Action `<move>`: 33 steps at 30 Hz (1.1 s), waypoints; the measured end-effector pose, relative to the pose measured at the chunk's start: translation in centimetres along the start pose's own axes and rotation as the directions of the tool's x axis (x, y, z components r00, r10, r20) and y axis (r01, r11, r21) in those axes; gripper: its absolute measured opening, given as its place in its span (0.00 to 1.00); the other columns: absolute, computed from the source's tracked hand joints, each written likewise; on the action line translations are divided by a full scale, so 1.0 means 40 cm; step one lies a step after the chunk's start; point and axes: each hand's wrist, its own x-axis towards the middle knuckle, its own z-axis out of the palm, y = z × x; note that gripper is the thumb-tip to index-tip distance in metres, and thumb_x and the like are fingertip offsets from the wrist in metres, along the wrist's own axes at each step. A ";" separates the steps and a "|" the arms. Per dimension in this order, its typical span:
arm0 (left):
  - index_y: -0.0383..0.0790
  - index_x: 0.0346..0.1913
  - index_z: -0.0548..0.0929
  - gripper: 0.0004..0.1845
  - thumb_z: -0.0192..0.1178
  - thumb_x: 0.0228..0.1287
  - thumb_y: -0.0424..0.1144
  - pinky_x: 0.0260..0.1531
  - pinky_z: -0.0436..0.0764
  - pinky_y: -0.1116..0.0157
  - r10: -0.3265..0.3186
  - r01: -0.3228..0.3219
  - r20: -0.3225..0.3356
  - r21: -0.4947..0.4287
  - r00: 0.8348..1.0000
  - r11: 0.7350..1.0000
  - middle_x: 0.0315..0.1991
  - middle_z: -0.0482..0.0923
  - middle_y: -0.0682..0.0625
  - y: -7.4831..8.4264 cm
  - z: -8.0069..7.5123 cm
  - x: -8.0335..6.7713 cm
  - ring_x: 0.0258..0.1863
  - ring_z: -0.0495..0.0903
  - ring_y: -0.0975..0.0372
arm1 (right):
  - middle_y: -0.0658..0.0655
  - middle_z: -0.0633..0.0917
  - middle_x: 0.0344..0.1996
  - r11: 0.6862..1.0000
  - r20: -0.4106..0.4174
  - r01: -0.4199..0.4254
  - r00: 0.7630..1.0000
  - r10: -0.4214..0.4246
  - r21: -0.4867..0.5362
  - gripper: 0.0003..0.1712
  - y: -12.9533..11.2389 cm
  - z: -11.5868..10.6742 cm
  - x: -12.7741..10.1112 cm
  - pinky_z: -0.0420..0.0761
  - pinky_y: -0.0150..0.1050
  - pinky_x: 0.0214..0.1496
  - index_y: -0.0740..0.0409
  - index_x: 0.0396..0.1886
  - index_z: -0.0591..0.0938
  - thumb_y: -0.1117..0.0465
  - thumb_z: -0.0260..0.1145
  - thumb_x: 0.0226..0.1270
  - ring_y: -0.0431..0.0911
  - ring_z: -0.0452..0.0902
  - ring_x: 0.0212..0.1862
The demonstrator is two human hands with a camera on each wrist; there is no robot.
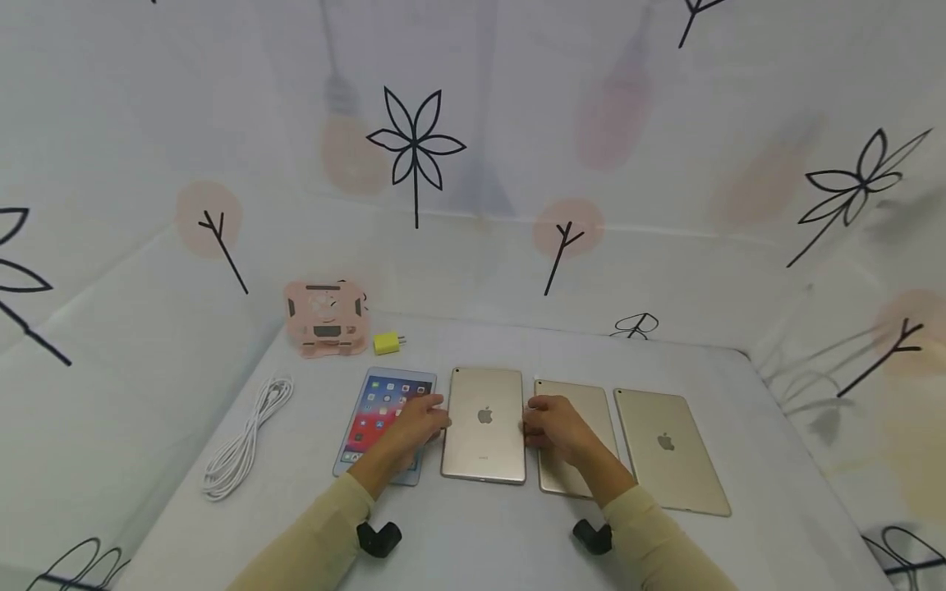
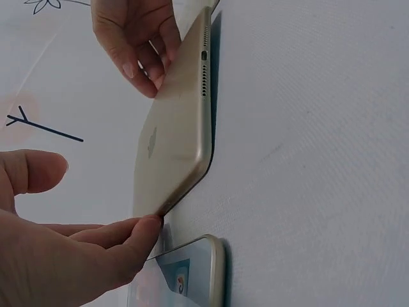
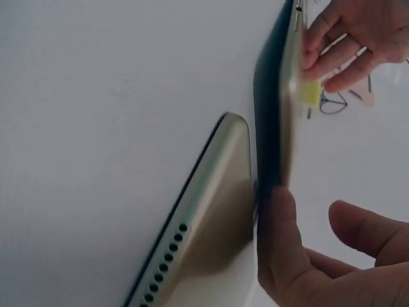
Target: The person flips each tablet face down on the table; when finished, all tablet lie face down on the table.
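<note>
Two pale yellow sleeves (image 1: 303, 538) come nearest, on the near side of the gold tablet (image 1: 484, 447). The left hand (image 1: 415, 427) and right hand (image 1: 556, 428) touch its opposite long edges with their fingertips, thumbs spread clear. Smooth, metallic and round-cornered, it lies back up between them, its dark underside showing in the right wrist view. Its long axis runs away from the person, port end nearest; it bears an Apple logo and print too small to read. Left of it: a white tablet (image 1: 362, 427), icons lit, and a looped white cable (image 1: 235, 468). Right: two more gold tablets (image 1: 668, 460). Beyond, leftward: a yellow plastic plug (image 1: 385, 343) and a pink slotted stand (image 1: 325, 308).
</note>
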 end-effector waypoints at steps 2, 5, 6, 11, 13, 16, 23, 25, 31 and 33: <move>0.32 0.70 0.64 0.33 0.58 0.63 0.36 0.60 0.72 0.50 -0.006 0.006 -0.006 0.004 1.000 1.000 0.60 0.72 0.37 0.002 0.000 -0.002 0.57 0.74 0.48 | 0.66 0.80 0.46 1.000 -0.007 0.010 1.000 -0.010 -0.018 0.27 -0.003 -0.003 -0.002 0.84 0.44 0.45 0.72 0.65 0.68 0.67 0.57 0.68 0.51 0.81 0.44; 0.32 0.70 0.64 0.32 0.58 0.63 0.36 0.61 0.71 0.49 -0.012 0.012 -0.009 0.001 1.000 1.000 0.61 0.71 0.37 0.001 0.000 -0.005 0.58 0.74 0.47 | 0.66 0.81 0.45 0.999 -0.016 0.025 1.000 -0.026 -0.036 0.26 -0.006 -0.004 -0.005 0.84 0.44 0.45 0.73 0.63 0.69 0.66 0.58 0.68 0.51 0.81 0.43; 0.33 0.70 0.64 0.32 0.58 0.63 0.37 0.61 0.71 0.49 -0.018 0.018 -0.009 -0.005 1.000 1.000 0.62 0.70 0.37 0.000 0.000 -0.005 0.59 0.74 0.47 | 0.66 0.82 0.44 0.999 -0.018 0.028 0.999 -0.029 -0.039 0.26 -0.006 -0.004 -0.006 0.84 0.44 0.45 0.74 0.63 0.69 0.67 0.58 0.68 0.51 0.81 0.43; 0.31 0.69 0.64 0.33 0.58 0.63 0.37 0.62 0.70 0.49 -0.011 0.012 0.016 -0.027 1.000 1.000 0.63 0.69 0.36 -0.006 -0.004 -0.007 0.59 0.72 0.46 | 0.66 0.83 0.44 0.999 -0.028 0.023 0.999 -0.024 -0.049 0.25 -0.009 -0.006 -0.011 0.84 0.43 0.44 0.73 0.62 0.70 0.67 0.59 0.67 0.51 0.82 0.42; 0.31 0.69 0.64 0.33 0.59 0.63 0.37 0.62 0.70 0.49 -0.005 0.005 0.020 -0.024 1.000 1.000 0.63 0.68 0.36 -0.008 -0.006 -0.008 0.59 0.73 0.46 | 0.67 0.83 0.45 0.998 -0.024 0.021 0.999 -0.022 -0.055 0.26 -0.011 -0.007 -0.013 0.84 0.44 0.44 0.74 0.63 0.69 0.67 0.59 0.67 0.52 0.82 0.42; 0.32 0.70 0.64 0.33 0.59 0.63 0.38 0.62 0.69 0.49 0.004 -0.003 0.026 -0.034 1.000 0.999 0.63 0.68 0.36 -0.011 -0.007 -0.008 0.60 0.72 0.46 | 0.68 0.82 0.46 0.998 -0.014 0.021 1.000 -0.022 -0.062 0.28 -0.019 -0.010 -0.015 0.84 0.45 0.45 0.74 0.64 0.67 0.66 0.60 0.67 0.53 0.83 0.42; 0.32 0.69 0.64 0.31 0.57 0.66 0.38 0.62 0.70 0.50 0.022 -0.021 0.030 -0.049 0.999 0.999 0.64 0.67 0.36 -0.018 -0.016 -0.013 0.58 0.74 0.47 | 0.65 0.83 0.46 0.995 0.020 0.041 0.999 -0.040 -0.089 0.30 -0.027 -0.015 -0.010 0.84 0.46 0.44 0.73 0.64 0.68 0.65 0.62 0.65 0.53 0.84 0.41; 0.35 0.69 0.65 0.30 0.57 0.66 0.40 0.60 0.72 0.51 0.006 -0.006 0.001 -0.035 1.000 0.999 0.63 0.69 0.38 -0.017 -0.025 -0.021 0.56 0.76 0.50 | 0.64 0.82 0.46 0.994 0.024 0.061 0.998 -0.059 -0.089 0.29 -0.029 -0.014 -0.006 0.84 0.45 0.43 0.71 0.64 0.69 0.64 0.61 0.65 0.52 0.83 0.39; 0.43 0.69 0.68 0.29 0.57 0.66 0.43 0.57 0.72 0.49 -0.016 0.013 -0.074 -0.038 0.997 0.999 0.59 0.73 0.42 -0.015 -0.092 -0.055 0.52 0.76 0.51 | 0.63 0.79 0.50 0.993 0.070 0.107 0.992 -0.104 -0.042 0.30 -0.042 0.012 -0.001 0.83 0.42 0.44 0.65 0.66 0.69 0.58 0.63 0.67 0.54 0.80 0.41; 0.46 0.69 0.68 0.29 0.56 0.66 0.45 0.59 0.70 0.47 -0.035 0.031 -0.093 -0.048 0.995 0.998 0.61 0.71 0.42 -0.016 -0.126 -0.069 0.54 0.75 0.49 | 0.66 0.77 0.53 0.994 0.132 0.108 0.985 -0.111 0.030 0.32 -0.049 0.031 -0.001 0.82 0.44 0.48 0.65 0.67 0.67 0.57 0.62 0.68 0.58 0.79 0.47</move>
